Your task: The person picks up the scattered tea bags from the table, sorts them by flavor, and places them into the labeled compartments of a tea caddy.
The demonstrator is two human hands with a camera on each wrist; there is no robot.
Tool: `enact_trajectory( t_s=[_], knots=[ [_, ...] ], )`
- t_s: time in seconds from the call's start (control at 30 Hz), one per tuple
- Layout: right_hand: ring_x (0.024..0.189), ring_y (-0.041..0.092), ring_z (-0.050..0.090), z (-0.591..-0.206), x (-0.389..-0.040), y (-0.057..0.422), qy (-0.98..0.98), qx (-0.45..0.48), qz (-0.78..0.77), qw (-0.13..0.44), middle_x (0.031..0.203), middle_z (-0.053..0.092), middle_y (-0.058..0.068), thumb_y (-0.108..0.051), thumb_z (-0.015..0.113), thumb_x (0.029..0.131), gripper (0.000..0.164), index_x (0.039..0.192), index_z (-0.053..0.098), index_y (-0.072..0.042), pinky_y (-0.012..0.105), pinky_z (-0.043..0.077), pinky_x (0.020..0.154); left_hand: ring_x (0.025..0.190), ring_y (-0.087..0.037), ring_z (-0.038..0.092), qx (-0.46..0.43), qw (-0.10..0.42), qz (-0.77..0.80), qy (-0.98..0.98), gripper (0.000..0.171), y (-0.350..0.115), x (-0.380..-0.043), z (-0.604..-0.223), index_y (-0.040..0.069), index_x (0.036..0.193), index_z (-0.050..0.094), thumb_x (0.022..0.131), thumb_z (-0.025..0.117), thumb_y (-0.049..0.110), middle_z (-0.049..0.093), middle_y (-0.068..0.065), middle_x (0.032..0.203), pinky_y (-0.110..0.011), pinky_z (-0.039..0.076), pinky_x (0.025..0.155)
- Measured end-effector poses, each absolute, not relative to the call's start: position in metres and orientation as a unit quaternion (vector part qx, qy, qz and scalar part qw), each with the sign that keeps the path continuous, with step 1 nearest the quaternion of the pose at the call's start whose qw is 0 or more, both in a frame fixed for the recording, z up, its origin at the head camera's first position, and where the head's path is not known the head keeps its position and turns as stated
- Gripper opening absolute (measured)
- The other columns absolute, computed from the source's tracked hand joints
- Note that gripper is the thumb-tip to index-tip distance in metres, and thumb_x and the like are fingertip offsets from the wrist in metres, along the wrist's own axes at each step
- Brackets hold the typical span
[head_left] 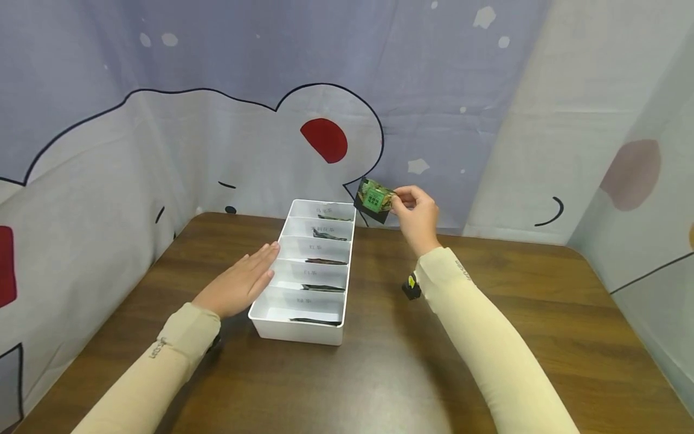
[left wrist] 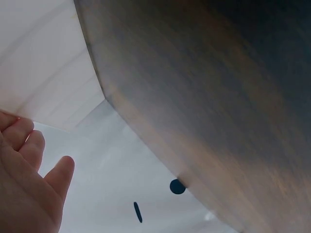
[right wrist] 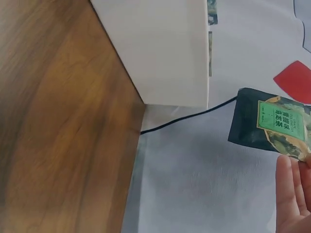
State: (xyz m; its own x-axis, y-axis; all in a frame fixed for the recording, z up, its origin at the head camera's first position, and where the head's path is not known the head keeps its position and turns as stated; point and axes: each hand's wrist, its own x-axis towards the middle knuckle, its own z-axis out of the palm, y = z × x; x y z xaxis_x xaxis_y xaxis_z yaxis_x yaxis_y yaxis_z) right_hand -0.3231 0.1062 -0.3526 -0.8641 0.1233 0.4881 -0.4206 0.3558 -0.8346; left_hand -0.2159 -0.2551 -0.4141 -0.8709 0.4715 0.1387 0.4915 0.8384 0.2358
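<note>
My right hand (head_left: pixel 419 218) pinches a dark green tea sachet (head_left: pixel 374 201) by one edge, up beside the far right corner of a white divided box (head_left: pixel 295 331). A bright green label with printed characters shows on the sachet, also in the right wrist view, where the fingers (right wrist: pixel 286 189) are at its lower edge. The box has several labelled compartments in a row, with thin dark packets (head_left: pixel 323 288) lying along their right side. My left hand (head_left: pixel 238 284) lies with straight fingers against the box's left rim and holds nothing.
The box stands on a brown wooden table (head_left: pixel 520 313). A patterned curtain (head_left: pixel 434 108) hangs behind the table and along its sides. Under the right cuff shows a small black object (head_left: pixel 411 287) with a yellow mark.
</note>
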Motion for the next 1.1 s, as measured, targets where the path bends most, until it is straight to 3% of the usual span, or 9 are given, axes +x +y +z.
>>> enact_trajectory(
  t_s=[0.4,0.73,1.1],
  knots=[
    [0.081,0.023,0.07,-0.35,-0.336,0.07,-0.794,0.096,0.559,0.219,0.092,0.072,0.014,-0.006,0.066,0.096,0.01,0.101,0.072,0.001,0.022,0.058,0.068,0.153,-0.033,0.023,-0.253,0.048,-0.148,-0.955,0.057,-0.254,-0.212,-0.412,0.001,0.16,0.024,0.111,0.033,0.03,0.024,-0.013,0.166,-0.058,0.024,0.121],
    [0.085,0.024,0.07,-0.361,-0.344,0.05,-0.836,0.099,0.489,0.227,0.093,0.075,0.011,-0.006,0.068,0.094,0.008,0.097,0.074,-0.001,0.035,0.057,0.077,0.153,-0.032,0.022,-0.249,0.042,-0.154,-0.955,0.058,-0.253,-0.213,-0.412,0.003,0.161,0.022,0.112,0.031,0.031,0.022,-0.012,0.167,-0.057,0.022,0.122],
    [0.086,0.024,0.067,-0.369,-0.343,0.043,-0.869,0.095,0.451,0.181,0.093,0.073,0.011,-0.007,0.067,0.096,0.006,0.097,0.072,-0.003,0.037,0.056,0.076,0.154,-0.032,0.021,-0.243,0.035,-0.158,-0.957,0.058,-0.253,-0.212,-0.412,0.003,0.161,0.021,0.112,0.031,0.032,0.021,-0.011,0.167,-0.056,0.021,0.122]
  ],
)
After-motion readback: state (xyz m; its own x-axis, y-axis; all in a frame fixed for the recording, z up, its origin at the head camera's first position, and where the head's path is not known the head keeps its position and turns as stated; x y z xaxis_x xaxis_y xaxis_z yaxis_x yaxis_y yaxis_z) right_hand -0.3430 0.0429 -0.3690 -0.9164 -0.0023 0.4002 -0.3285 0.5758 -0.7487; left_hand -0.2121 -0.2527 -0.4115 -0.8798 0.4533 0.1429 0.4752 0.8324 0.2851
